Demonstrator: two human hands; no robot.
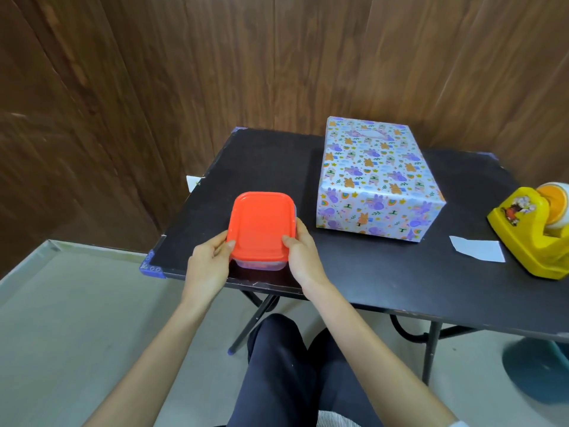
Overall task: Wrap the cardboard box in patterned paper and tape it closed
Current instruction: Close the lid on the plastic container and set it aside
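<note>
At the near left edge of the black folding table (369, 282), the left hand (207, 261) and the right hand (303, 257) grip a clear plastic tub with a flat orange-red lid (261, 226), one at each near corner. Each thumb lies on the lid and the other fingers curl round the side beneath it. The tub's near side sits right at the table edge, so a loosened grip or a pull toward 6 o'clock could, I judge, tip it into the lap; what it holds is too blurred to tell. At about 2 o'clock from the hands, apart from the tub, sits the cardboard box (378, 180), covered in pale blue patterned paper printed with small animals. No tape shows on its visible faces and its far end is hidden, so a loose flap might spring open if the tub is pushed against it. At 3 o'clock, well apart, a white paper slip (477, 248) lies just beside a yellow plastic tape dispenser (529, 232) cut off by the frame; a reach across could sweep the slip off.
</note>
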